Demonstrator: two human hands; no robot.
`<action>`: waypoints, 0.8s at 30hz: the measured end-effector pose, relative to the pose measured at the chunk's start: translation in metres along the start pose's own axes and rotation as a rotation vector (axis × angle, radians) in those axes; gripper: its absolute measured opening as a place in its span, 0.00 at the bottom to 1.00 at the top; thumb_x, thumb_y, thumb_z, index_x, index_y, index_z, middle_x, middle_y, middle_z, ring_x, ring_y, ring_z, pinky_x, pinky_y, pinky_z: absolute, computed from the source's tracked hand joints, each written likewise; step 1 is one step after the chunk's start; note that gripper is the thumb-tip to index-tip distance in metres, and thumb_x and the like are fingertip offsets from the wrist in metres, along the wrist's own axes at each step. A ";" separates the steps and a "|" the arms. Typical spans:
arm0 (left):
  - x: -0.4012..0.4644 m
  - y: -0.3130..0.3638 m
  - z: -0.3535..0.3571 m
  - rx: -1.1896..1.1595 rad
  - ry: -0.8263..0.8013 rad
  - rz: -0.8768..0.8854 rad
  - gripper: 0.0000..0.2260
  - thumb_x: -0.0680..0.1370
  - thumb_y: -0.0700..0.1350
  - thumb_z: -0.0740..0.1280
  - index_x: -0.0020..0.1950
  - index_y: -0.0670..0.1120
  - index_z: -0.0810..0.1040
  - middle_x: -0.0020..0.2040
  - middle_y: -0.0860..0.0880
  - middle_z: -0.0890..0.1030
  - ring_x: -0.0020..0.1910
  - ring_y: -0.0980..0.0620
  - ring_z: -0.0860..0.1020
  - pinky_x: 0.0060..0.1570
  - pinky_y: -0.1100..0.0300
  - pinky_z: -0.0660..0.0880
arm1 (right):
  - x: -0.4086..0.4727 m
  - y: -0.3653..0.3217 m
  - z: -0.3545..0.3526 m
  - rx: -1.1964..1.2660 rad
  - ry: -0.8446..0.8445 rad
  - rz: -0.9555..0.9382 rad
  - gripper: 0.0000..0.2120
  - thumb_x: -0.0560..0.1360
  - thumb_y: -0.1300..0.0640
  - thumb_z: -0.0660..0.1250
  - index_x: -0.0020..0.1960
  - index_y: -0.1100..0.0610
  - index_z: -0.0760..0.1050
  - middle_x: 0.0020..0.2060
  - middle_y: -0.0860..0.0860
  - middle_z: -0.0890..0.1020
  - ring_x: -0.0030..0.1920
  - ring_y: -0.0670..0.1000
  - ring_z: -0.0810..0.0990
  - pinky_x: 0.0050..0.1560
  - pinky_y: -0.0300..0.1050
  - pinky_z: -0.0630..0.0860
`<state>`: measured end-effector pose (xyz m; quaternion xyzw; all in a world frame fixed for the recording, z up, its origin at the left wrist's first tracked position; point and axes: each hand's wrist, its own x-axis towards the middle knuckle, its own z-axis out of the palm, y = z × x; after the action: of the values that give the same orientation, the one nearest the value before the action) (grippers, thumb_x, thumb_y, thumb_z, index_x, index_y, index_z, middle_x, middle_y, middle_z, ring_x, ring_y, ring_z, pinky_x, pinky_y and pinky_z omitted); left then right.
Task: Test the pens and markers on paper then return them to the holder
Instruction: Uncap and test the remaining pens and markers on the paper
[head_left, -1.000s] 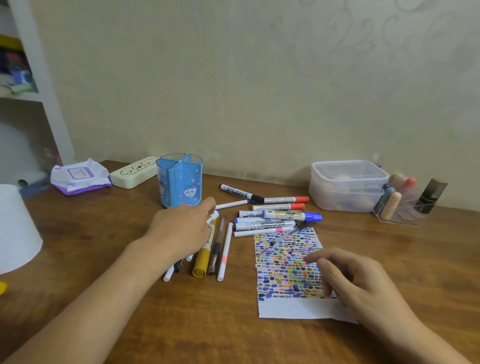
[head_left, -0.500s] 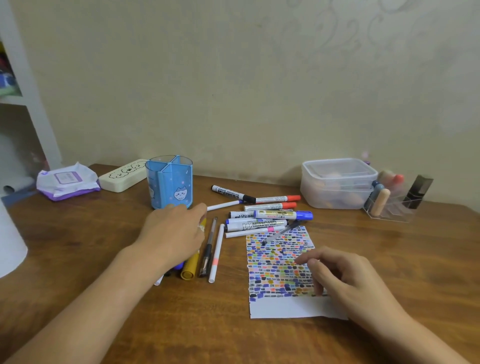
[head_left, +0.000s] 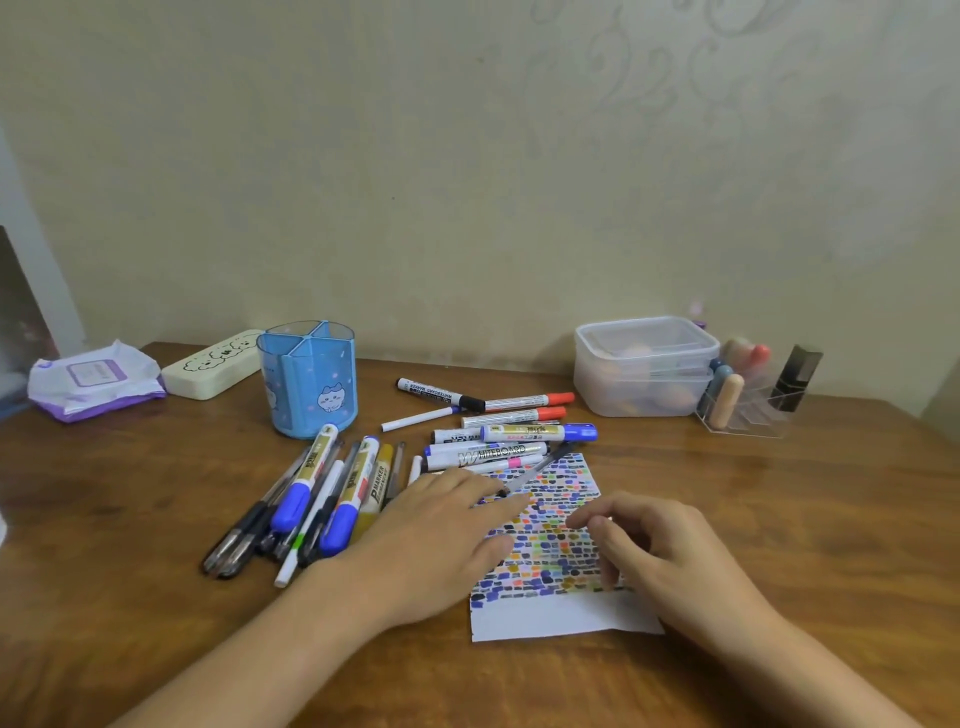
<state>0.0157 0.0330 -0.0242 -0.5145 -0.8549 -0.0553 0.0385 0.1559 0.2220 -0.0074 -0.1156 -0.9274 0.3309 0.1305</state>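
**Hands over the test sheet, holder not yet filled**

The paper (head_left: 550, 618) lies near the front edge of the wooden table (head_left: 130, 509), most of it covered in small coloured test dabs, with a bare white strip left along its near edge. The left hand (head_left: 441, 540) lies flat with straight, relaxed fingers across the sheet's left edge, holding nothing; its fingertips come close to a slim dark pen (head_left: 540, 470) that lies slantwise over the paper's far left corner, probably the next one to be picked up. The right hand (head_left: 660, 556) sits on the paper's right side with loosely curled fingers and appears to grip nothing; most likely it steadies the sheet.

The blue holder (head_left: 311, 384) stands upright toward the back of the table, left of centre, and its compartments look empty from here. Just in front of it lies a fanned pile of pens and markers (head_left: 317, 499). A second group of whiteboard markers (head_left: 498, 431) lies in rough rows between the holder and the paper's far edge. With everything lying out on the wood, the return to the holder seems yet to begin.
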 end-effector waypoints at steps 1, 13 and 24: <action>0.001 -0.002 0.001 -0.009 0.005 0.005 0.22 0.85 0.58 0.48 0.80 0.60 0.53 0.79 0.59 0.57 0.77 0.57 0.53 0.75 0.56 0.51 | 0.000 0.000 0.000 0.002 -0.001 0.001 0.11 0.82 0.52 0.62 0.48 0.42 0.81 0.31 0.45 0.83 0.35 0.45 0.81 0.41 0.45 0.78; -0.002 0.001 -0.011 -0.156 0.242 -0.002 0.05 0.81 0.55 0.63 0.52 0.57 0.77 0.49 0.59 0.76 0.50 0.60 0.72 0.46 0.68 0.67 | 0.002 0.005 -0.002 -0.008 0.004 -0.007 0.11 0.82 0.53 0.62 0.49 0.43 0.82 0.31 0.44 0.84 0.34 0.43 0.81 0.36 0.36 0.73; -0.002 0.000 -0.014 -0.277 0.223 -0.107 0.14 0.82 0.52 0.62 0.67 0.57 0.77 0.47 0.62 0.70 0.48 0.62 0.71 0.45 0.69 0.68 | 0.004 0.010 0.002 -0.031 -0.013 -0.085 0.16 0.80 0.50 0.67 0.62 0.31 0.73 0.41 0.37 0.82 0.36 0.42 0.78 0.37 0.37 0.73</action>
<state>0.0166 0.0294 -0.0102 -0.4595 -0.8555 -0.2312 0.0588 0.1528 0.2291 -0.0148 -0.0759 -0.9374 0.3112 0.1368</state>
